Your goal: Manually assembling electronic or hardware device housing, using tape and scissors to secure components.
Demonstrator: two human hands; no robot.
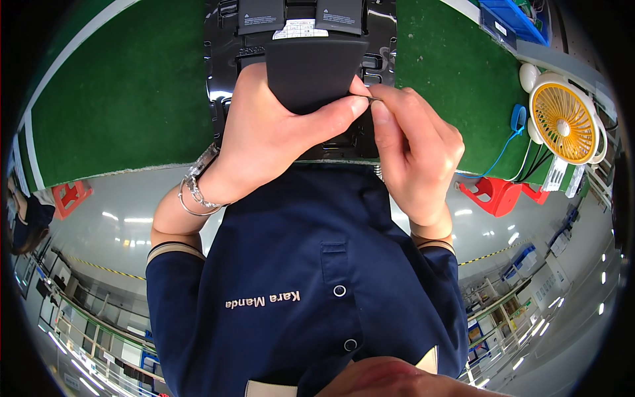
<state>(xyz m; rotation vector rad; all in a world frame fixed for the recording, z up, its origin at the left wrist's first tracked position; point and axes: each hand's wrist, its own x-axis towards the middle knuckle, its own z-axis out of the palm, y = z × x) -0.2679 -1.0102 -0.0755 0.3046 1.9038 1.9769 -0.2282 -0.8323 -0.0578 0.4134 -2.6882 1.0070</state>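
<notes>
My left hand (264, 139), with a bracelet and a watch on the wrist, grips a flat dark grey rectangular panel (314, 69) by its near edge, thumb across the lower corner. My right hand (417, 152) meets it from the right. Its thumb and forefinger are pinched on a thin pale sliver (374, 99) at the panel's near right corner. What the sliver is cannot be made out. Beneath both hands lies a black moulded chassis (221, 66) holding dark rectangular parts with labels; the panel hides much of it.
The chassis rests on a green mat (119, 92). To the right are a small yellow and white fan (565, 119), a blue coiled cord (519, 119) and a blue bin (509, 16). Red stools (496, 192) (69, 195) stand on the floor. Another person (23, 221) is at the left edge.
</notes>
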